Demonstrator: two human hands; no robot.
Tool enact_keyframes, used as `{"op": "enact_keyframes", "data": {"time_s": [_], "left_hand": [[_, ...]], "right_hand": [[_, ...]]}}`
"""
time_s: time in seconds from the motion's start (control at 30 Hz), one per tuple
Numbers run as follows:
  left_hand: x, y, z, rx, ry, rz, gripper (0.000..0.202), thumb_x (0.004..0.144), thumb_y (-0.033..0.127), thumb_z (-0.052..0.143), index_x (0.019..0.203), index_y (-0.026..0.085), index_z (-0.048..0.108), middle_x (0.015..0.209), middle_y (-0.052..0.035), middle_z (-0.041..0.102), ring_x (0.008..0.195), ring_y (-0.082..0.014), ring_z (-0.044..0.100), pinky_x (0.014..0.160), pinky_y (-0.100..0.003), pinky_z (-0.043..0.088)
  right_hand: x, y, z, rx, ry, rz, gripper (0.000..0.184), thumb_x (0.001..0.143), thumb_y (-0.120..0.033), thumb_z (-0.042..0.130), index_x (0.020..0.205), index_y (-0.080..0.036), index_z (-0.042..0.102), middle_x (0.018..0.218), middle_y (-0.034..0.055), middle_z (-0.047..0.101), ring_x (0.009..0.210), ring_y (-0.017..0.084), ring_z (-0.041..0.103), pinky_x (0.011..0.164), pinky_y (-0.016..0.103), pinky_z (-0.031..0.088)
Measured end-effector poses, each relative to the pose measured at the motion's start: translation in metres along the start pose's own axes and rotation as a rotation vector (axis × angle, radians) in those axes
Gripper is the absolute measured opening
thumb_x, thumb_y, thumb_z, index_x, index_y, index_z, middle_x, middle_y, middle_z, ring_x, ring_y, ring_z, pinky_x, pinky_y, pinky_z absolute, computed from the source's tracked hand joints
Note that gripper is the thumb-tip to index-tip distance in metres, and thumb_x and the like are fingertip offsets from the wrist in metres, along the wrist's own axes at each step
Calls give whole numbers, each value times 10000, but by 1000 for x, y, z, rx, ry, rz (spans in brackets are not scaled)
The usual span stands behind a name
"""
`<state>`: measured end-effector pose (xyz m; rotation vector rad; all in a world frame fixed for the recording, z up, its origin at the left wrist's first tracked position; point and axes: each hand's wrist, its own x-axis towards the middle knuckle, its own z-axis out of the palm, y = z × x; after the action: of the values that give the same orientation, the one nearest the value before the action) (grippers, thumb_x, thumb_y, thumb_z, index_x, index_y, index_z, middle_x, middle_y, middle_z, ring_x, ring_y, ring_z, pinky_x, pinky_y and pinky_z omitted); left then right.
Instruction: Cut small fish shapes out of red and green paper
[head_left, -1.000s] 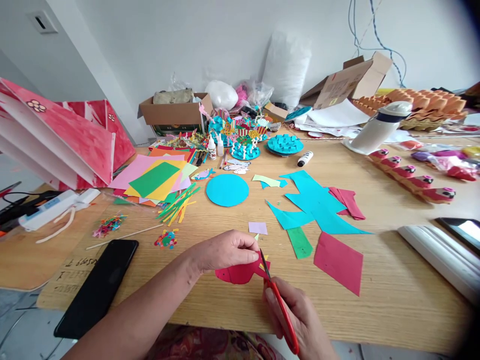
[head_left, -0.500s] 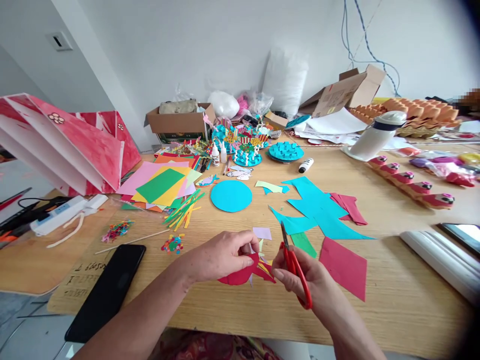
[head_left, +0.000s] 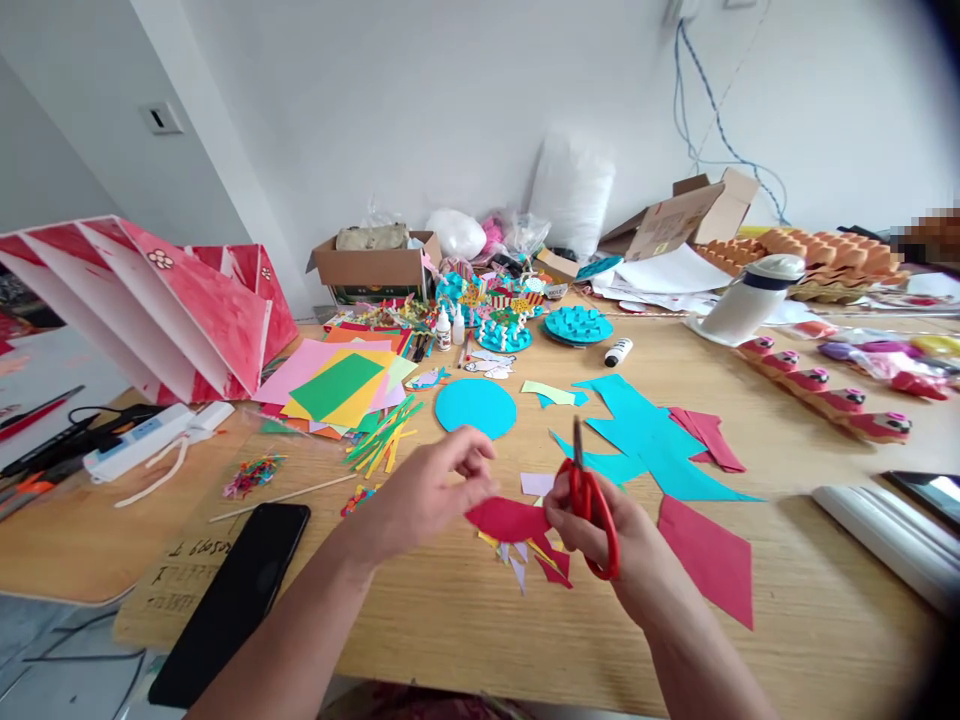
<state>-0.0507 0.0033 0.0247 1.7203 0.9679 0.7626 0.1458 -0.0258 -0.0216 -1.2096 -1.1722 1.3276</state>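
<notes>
My right hand (head_left: 592, 520) holds red-handled scissors (head_left: 600, 530), blades pointing up and away from me. Its thumb and finger also pinch one end of a curved red paper piece (head_left: 508, 519). My left hand (head_left: 442, 485) is at the other end of that piece, thumb and fingers apart and slightly curled, with no paper gripped between them. Small red, yellow and lilac scraps (head_left: 519, 572) lie on the table beneath the red piece. Beyond my hands is a blue paper circle (head_left: 475, 408), partly covered by my left fingers.
Blue paper offcuts (head_left: 652, 440) and a red sheet (head_left: 709, 560) lie at the right. Stacked coloured paper (head_left: 337, 385), paper strips (head_left: 382, 440) and a black phone (head_left: 232, 600) are at the left. Glue bottles (head_left: 443, 328) and blue crafted discs (head_left: 577, 325) stand farther back.
My left hand has come off the red paper and opened, moving slightly up and left. The right hand now pinches the paper while keeping the scissors. The view has tilted up slightly.
</notes>
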Motion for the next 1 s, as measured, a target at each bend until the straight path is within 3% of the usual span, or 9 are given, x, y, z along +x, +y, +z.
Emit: {"op": "enact_keyframes", "data": {"time_s": [0.1,0.2,0.27,0.4,0.5,0.6,0.83,1.0], "left_hand": [[-1,-12,2,-337,364,62,208,841,374,431,911,184,476,738,7,505,729,-124,500,726,-253,409],[0,-24,18,-537,547,-8,221,840,397,441,905,187,467,891,-22,502,798,-124,491,717,-250,424],[0,-27,32,-605,495,-50,261,834,431,435,886,179,479,891,-31,512,780,-126,497,705,-254,428],[7,-26,57,-610,249,-93,339,749,423,559,950,154,510,843,-47,561,754,-146,514,704,-267,422],[18,-29,64,-544,258,-128,274,687,365,619,812,134,541,687,-10,542,653,-126,482,648,-244,396],[27,-34,61,-437,295,-170,230,681,354,601,694,134,536,601,15,504,603,-114,449,613,-233,369],[30,-28,45,-311,277,-145,180,680,317,570,656,151,504,559,39,469,559,-100,412,563,-214,331],[31,-16,40,-215,121,-110,120,687,230,539,619,158,472,554,50,441,544,-87,382,556,-212,328]], "right_hand": [[-1,5,2,196,194,-29,228,619,-258,713,738,-185,532,604,-42,536,478,85,406,458,217,321],[0,8,10,317,315,-80,267,597,-276,741,730,-182,529,591,-40,526,466,88,409,444,219,312],[2,11,16,342,351,-104,266,612,-279,735,740,-186,521,598,-44,517,464,86,408,440,216,309],[7,18,28,345,364,-123,241,661,-292,706,753,-195,505,582,-58,494,465,89,411,445,215,331],[11,22,33,325,350,-129,254,655,-309,713,747,-200,503,570,-65,493,459,90,408,432,210,324],[13,23,30,285,341,-115,252,649,-323,716,735,-197,515,555,-67,493,453,92,413,412,201,304],[7,11,14,217,363,-95,264,628,-328,722,738,-196,522,587,-53,526,449,97,424,399,208,301],[9,-3,14,128,214,-102,241,604,-310,731,689,-177,549,563,-46,536,449,89,423,408,202,324]]}}
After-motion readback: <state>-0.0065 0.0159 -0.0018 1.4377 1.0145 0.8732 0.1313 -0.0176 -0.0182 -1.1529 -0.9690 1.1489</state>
